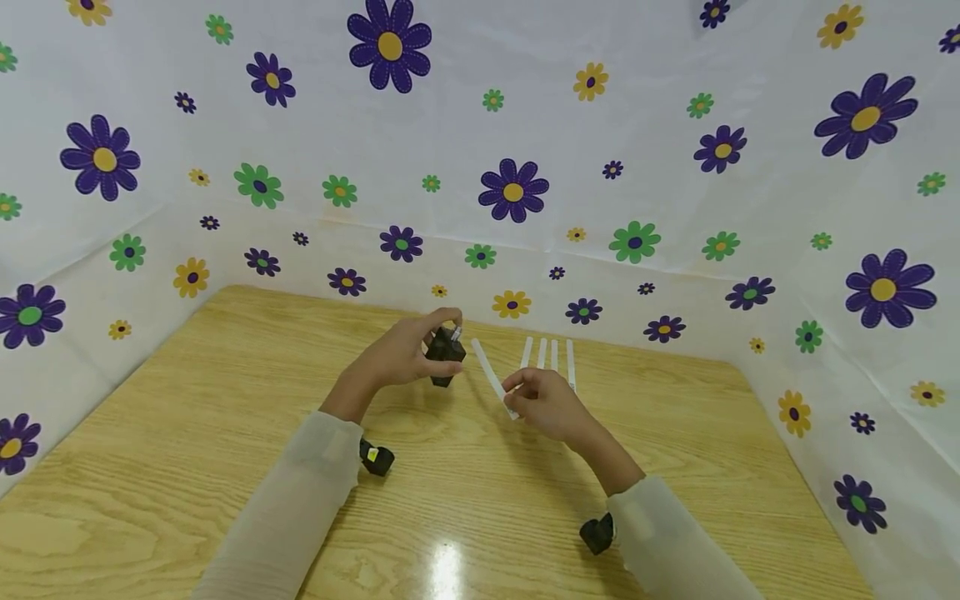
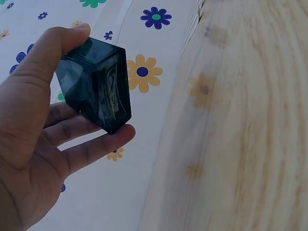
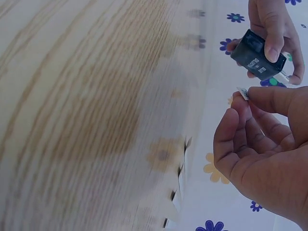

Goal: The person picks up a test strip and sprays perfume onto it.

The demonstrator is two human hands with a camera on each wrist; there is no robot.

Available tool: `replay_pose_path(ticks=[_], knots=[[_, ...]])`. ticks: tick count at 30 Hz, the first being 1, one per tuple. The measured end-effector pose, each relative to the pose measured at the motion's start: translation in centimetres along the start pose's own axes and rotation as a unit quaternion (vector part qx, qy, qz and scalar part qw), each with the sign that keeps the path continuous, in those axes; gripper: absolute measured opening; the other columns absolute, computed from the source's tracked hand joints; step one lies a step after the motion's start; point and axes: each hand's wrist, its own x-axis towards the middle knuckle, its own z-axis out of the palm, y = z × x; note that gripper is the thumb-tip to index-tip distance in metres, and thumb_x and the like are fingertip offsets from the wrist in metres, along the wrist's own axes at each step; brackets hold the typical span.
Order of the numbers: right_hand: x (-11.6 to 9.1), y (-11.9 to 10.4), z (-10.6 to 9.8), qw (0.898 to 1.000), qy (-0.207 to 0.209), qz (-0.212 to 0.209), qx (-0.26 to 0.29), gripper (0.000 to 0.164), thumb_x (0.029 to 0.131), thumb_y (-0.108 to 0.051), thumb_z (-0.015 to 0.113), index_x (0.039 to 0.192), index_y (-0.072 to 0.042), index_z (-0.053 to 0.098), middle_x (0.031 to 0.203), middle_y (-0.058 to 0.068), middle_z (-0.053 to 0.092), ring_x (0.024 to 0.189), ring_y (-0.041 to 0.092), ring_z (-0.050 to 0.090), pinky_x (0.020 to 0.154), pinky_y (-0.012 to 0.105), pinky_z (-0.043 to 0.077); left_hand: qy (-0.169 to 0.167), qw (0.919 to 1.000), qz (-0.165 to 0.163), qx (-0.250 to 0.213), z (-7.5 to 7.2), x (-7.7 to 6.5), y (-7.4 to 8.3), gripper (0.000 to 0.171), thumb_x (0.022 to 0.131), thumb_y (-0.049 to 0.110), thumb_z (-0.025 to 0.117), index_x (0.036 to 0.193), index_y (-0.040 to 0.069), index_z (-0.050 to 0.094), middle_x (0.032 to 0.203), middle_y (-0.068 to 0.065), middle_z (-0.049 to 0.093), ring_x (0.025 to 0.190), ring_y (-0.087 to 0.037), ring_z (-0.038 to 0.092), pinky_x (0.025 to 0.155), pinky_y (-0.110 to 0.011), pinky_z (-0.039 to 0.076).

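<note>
A dark, faceted glass perfume bottle (image 1: 447, 352) with a silver spray nozzle is held above the table in my left hand (image 1: 397, 354). The left wrist view shows thumb and fingers around the bottle (image 2: 101, 86). One fingertip is at the nozzle, and pale lettering marks the bottle's side (image 3: 255, 65) in the right wrist view. My right hand (image 1: 551, 404) pinches the near end of a white paper strip (image 1: 489, 368) between thumb and finger. The strip's far end points toward the bottle, with a small gap between them.
Several more white paper strips (image 1: 542, 353) lie side by side toward the back of the wooden table (image 1: 465, 500), just beyond my right hand. A flower-printed white sheet (image 1: 450, 125) rises along the back and both sides.
</note>
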Motion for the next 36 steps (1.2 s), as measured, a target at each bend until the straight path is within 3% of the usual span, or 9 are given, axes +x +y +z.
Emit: replay_pose_path(ticks=[8, 18, 23, 28, 31, 36], knots=[[0.1, 0.4, -0.2, 1.0, 0.007, 0.001, 0.0, 0.016, 0.101, -0.008, 0.061, 0.115, -0.001, 0.067, 0.098, 0.019, 0.073, 0.081, 0.033, 0.068, 0.072, 0.042, 0.057, 0.027, 0.9993, 0.026, -0.003, 0.0, 0.3, 0.2, 0.057, 0.085, 0.039, 0.084, 0.131, 0.03, 0.051, 0.117, -0.004, 0.066, 0.106, -0.03, 0.063, 0.085, -0.049, 0.055], [0.7, 1.0, -0.7, 1.0, 0.012, 0.007, 0.008, 0.017, 0.102, -0.006, 0.06, 0.115, 0.001, 0.066, 0.095, 0.019, 0.072, 0.082, 0.032, 0.07, 0.074, 0.042, 0.057, 0.032, 0.9987, 0.012, -0.037, 0.2, 0.7, 0.1, 0.053, 0.088, 0.029, 0.083, 0.127, 0.021, 0.048, 0.112, -0.002, 0.065, 0.112, -0.03, 0.065, 0.103, -0.052, 0.047], [1.3, 1.2, -0.7, 0.999, 0.028, 0.031, 0.023, 0.017, 0.101, -0.008, 0.062, 0.115, 0.0, 0.066, 0.094, 0.016, 0.071, 0.082, 0.031, 0.069, 0.073, 0.037, 0.057, 0.013, 0.9992, 0.011, -0.037, 0.5, 1.2, -0.4, 0.057, 0.086, 0.026, 0.084, 0.129, 0.018, 0.048, 0.112, -0.005, 0.064, 0.113, -0.034, 0.064, 0.098, -0.055, 0.049], [2.1, 1.4, -0.5, 0.997, 0.041, 0.051, 0.04, 0.017, 0.1, -0.008, 0.062, 0.115, 0.001, 0.066, 0.089, 0.012, 0.067, 0.072, 0.024, 0.063, 0.065, 0.032, 0.051, -0.009, 0.9999, 0.0, -0.007, 0.9, 2.0, -1.4, 0.061, 0.087, 0.031, 0.083, 0.133, 0.02, 0.045, 0.118, -0.006, 0.063, 0.116, -0.032, 0.062, 0.099, -0.052, 0.049], [2.8, 1.4, -0.4, 0.994, 0.053, 0.072, 0.062, 0.016, 0.101, -0.008, 0.063, 0.114, 0.001, 0.066, 0.086, 0.012, 0.066, 0.07, 0.021, 0.059, 0.066, 0.033, 0.051, -0.021, 0.9998, 0.003, 0.006, 1.1, 2.4, -1.8, 0.061, 0.088, 0.033, 0.082, 0.133, 0.022, 0.042, 0.121, -0.007, 0.061, 0.113, -0.029, 0.061, 0.097, -0.05, 0.049], [3.9, 1.3, -0.1, 0.985, 0.082, 0.117, 0.094, 0.017, 0.101, -0.009, 0.064, 0.115, 0.001, 0.067, 0.093, 0.012, 0.07, 0.074, 0.02, 0.065, 0.072, 0.033, 0.058, -0.031, 0.9993, 0.021, 0.008, 1.3, 3.1, -2.3, 0.06, 0.089, 0.03, 0.082, 0.129, 0.019, 0.038, 0.114, -0.01, 0.059, 0.099, -0.031, 0.059, 0.089, -0.047, 0.048]])
